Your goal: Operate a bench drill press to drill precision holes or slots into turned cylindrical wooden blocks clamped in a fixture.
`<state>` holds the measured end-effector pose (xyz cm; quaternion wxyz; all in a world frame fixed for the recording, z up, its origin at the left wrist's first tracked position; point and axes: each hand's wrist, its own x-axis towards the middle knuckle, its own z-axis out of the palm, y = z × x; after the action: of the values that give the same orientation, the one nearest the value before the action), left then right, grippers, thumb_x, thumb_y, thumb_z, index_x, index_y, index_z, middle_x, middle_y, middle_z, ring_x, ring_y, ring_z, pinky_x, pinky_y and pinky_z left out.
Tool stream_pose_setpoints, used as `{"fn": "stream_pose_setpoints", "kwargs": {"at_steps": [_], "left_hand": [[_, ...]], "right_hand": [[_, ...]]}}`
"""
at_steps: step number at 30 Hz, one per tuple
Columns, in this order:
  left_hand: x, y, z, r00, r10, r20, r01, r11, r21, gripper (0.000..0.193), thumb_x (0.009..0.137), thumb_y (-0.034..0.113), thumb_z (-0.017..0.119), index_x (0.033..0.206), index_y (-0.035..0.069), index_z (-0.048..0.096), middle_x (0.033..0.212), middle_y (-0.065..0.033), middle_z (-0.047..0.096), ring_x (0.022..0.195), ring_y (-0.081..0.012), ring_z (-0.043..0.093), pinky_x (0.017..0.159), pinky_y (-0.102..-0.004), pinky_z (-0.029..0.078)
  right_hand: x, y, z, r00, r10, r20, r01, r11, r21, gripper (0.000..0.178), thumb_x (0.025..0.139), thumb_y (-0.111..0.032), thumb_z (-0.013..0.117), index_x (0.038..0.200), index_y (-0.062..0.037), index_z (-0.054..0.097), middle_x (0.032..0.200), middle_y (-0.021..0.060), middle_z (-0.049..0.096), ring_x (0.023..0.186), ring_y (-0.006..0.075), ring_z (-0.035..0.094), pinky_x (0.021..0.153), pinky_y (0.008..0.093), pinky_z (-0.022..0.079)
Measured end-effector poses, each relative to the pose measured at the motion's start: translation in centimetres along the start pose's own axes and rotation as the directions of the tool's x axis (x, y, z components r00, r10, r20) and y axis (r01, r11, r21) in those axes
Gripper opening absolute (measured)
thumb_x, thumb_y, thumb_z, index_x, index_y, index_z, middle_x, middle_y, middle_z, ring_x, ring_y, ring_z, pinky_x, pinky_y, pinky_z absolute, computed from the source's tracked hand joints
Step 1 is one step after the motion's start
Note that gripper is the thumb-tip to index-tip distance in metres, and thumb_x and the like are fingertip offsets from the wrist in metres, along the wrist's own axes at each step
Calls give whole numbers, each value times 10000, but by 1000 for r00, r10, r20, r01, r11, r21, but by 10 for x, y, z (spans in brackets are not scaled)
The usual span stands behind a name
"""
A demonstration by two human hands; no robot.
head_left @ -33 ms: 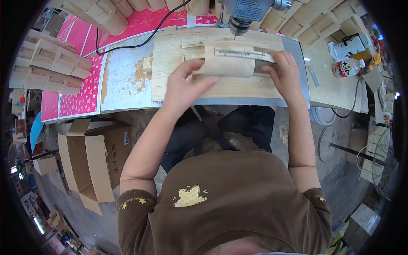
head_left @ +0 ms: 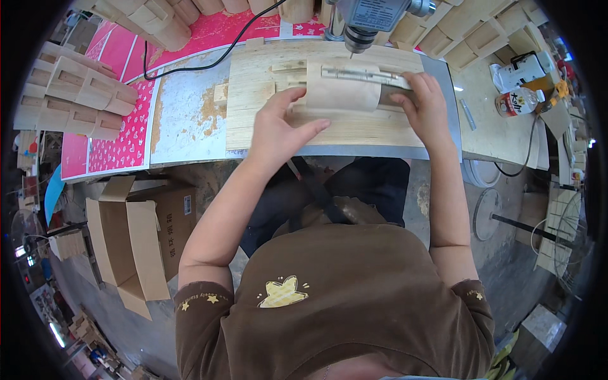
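A pale wooden cylinder (head_left: 342, 95) lies sideways on a wooden board (head_left: 253, 133), below the chuck and thin bit of a drill press (head_left: 359, 39). Along its upper side runs a narrow, light strip with dark marks (head_left: 364, 76), perhaps a ruler. My right hand (head_left: 425, 104) grips the strip's right end between thumb and fingers, close to the cylinder's dark right end. At the left end, my left hand (head_left: 277, 126) has its thumb spread from its fingers; the fingertips are beside the cylinder, and whether they touch it I cannot tell.
Stacked wooden pieces with rectangular recesses (head_left: 88, 85) stand at left; more line the back. A black cable (head_left: 215, 63) crosses the pink-patterned table covering. At right are a bottle (head_left: 516, 101) and a small clear tube (head_left: 467, 114). An open cardboard box (head_left: 145, 247) sits below the table.
The cylinder and strip have shifted very slightly right. My left hand has moved slightly right, its thumb a little lower and farther from the cylinder.
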<state>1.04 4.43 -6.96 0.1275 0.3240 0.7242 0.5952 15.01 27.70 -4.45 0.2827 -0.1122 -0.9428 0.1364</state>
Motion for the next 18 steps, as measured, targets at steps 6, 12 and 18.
{"fn": "stream_pose_setpoints", "kwargs": {"at_steps": [6,12,18], "left_hand": [[11,-34,10,935,352,-52,-256,768,587,712,545,276,828,1164,32,576,913,-85,597,951,-243,522,887,-397,326],[19,-47,-1,958,288,4,-228,749,622,580,581,280,803,1106,102,630,835,19,580,890,-201,507,820,-382,293],[24,-46,0,948,313,47,-276,744,609,555,588,292,792,1084,97,640,783,14,552,846,-194,498,793,-371,290]], "right_hand": [[26,5,24,993,-100,-54,99,995,-28,398,666,-126,745,1025,-55,590,922,102,599,912,309,532,814,384,438],[25,0,21,994,96,-59,-66,920,386,408,695,-83,738,1065,-59,568,974,79,606,960,262,547,917,356,414],[82,-1,-70,808,-77,-585,303,905,299,306,910,-200,542,1163,-28,552,1051,79,585,946,153,541,813,279,432]]}}
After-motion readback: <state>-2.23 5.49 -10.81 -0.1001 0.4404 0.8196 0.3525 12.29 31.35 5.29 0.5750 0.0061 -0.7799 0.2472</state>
